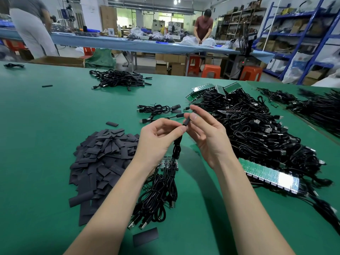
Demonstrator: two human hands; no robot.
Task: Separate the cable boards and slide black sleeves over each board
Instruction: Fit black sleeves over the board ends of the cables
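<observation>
Both hands work above the bench (46,126): the right hand (206,137) pinches a black sleeve (186,122), the left hand (156,138) pinches the cable (177,148) just beneath it. Likely risk — the sleeve snags the board's edge, or the dangling cable tugs it out.

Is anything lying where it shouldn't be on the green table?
A few black sleeves lie loose, away from the big sleeve pile: one near the front edge, one far left. Nothing looks broken.
</observation>
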